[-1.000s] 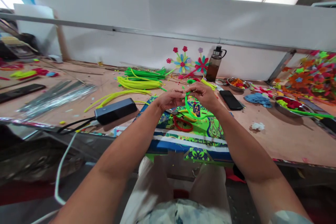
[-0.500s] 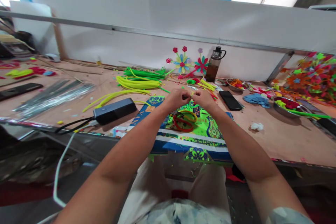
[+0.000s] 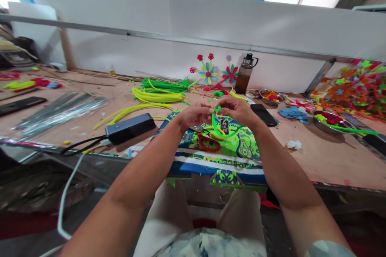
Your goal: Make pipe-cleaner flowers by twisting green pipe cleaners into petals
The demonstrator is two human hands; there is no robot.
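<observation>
Between my two hands is a bright green pipe cleaner (image 3: pixel 214 125), curled into a small loop at its top, its tail hanging down and bending to the right. The fingertips of my left hand (image 3: pixel 195 115) pinch it from the left. From the other side, the thumb and fingers of my right hand (image 3: pixel 239 109) close on the curled end. Scissors with red and yellow handles (image 3: pixel 209 143) lie just below on a blue and green patterned box lid (image 3: pixel 232 154).
Bundles of yellow pipe cleaners (image 3: pixel 157 95) and green ones (image 3: pixel 169 84) lie behind my left hand. A power bank (image 3: pixel 130 127) is at left. To the right are a phone (image 3: pixel 263 115), a blue cloth (image 3: pixel 293 115) and a metal bowl (image 3: pixel 328 126). A bottle (image 3: pixel 243 76) stands behind.
My hands have turned and parted slightly, and the green pipe cleaner with its curled end now shows between them. The right hand has risen a little.
</observation>
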